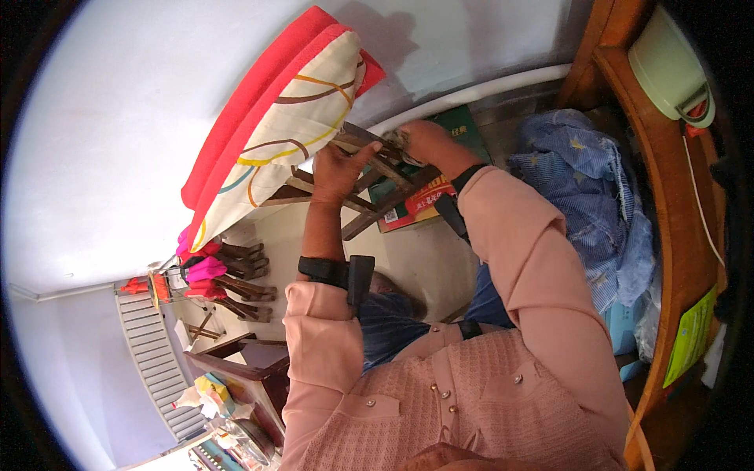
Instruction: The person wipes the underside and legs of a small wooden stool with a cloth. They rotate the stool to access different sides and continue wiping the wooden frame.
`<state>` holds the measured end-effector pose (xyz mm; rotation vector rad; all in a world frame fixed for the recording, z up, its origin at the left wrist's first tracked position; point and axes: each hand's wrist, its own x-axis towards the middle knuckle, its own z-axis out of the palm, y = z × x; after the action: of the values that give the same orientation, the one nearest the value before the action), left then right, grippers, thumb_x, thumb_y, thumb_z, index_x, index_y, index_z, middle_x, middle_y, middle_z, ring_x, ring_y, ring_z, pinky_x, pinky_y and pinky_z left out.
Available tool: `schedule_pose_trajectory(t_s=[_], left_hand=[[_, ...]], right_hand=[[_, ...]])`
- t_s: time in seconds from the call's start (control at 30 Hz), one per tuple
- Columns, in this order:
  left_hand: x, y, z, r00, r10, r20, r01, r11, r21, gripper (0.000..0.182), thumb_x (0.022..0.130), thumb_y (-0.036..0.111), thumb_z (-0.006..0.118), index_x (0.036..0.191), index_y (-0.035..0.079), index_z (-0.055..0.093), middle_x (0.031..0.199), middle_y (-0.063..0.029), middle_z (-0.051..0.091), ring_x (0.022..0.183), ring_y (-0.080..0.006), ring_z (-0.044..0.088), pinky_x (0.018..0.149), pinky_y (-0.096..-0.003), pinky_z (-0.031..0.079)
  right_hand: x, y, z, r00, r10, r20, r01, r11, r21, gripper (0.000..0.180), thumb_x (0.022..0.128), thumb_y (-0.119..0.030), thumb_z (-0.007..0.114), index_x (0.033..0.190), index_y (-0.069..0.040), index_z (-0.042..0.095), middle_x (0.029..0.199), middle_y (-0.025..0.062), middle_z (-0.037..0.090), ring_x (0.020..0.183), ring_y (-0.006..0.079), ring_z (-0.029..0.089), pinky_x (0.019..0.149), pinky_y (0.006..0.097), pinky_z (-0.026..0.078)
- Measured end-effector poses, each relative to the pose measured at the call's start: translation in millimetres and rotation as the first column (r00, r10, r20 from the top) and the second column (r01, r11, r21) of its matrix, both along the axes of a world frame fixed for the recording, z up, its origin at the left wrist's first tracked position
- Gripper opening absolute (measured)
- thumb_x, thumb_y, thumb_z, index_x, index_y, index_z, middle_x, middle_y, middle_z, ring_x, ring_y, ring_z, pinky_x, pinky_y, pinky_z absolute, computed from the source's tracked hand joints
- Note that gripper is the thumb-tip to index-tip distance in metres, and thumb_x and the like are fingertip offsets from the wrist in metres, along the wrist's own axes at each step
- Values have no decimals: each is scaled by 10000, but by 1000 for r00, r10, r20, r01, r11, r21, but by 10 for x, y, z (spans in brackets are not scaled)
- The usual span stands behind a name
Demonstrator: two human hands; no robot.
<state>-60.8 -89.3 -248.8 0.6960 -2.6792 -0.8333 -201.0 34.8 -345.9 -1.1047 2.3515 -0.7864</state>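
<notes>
A dark wooden frame with legs and crossbars [377, 215] is tilted in front of me, perhaps a chair or stool. My left hand [339, 171] grips one of its wooden bars, thumb pointing up. My right hand [419, 141] is at another bar of it, with a greyish cloth or rag [399, 141] bunched under the fingers. Beyond my left hand, cream fabric with curved coloured lines [294, 123] and a red edge covers the upper part of the frame. Which parts the fabric is fixed to cannot be seen.
A green and red printed box [465, 135] lies behind the frame by the wall pipe [500, 88]. Blue star-patterned cloth [589, 176] is heaped at right, beside a curved wooden furniture edge [662, 235] and a pale green bucket [668, 65]. Several stools [247, 282] and a dark wooden table [259, 371] stand at left.
</notes>
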Motion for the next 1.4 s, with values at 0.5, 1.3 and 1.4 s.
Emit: schedule_pose_trajectory(t_s=[0.5,1.3,1.4], left_hand=[[-14,-14,32,979,-94,-183,106,993,55,440,687,303,799,916,-44,655,851,-192,681,810,-324,662,705,-403,505],[26,63,76,987,-13,-162,27,996,84,510,730,468,731,820,-29,661,676,-158,650,657,-301,641,634,-399,480],[21,46,36,987,-1,-158,11,998,59,528,726,490,732,741,-30,642,594,-148,609,565,-286,597,563,-407,446]], right_hand=[[40,100,782,859,275,433,151,672,-725,397,731,-117,639,1120,-38,621,983,146,678,859,231,647,797,348,499],[43,53,518,896,159,414,135,791,-596,361,750,-97,624,1110,-63,629,984,160,675,897,321,653,810,366,498],[104,100,257,999,31,18,-26,968,-251,306,763,-78,607,1064,-127,637,1027,149,647,962,344,617,830,415,490]])
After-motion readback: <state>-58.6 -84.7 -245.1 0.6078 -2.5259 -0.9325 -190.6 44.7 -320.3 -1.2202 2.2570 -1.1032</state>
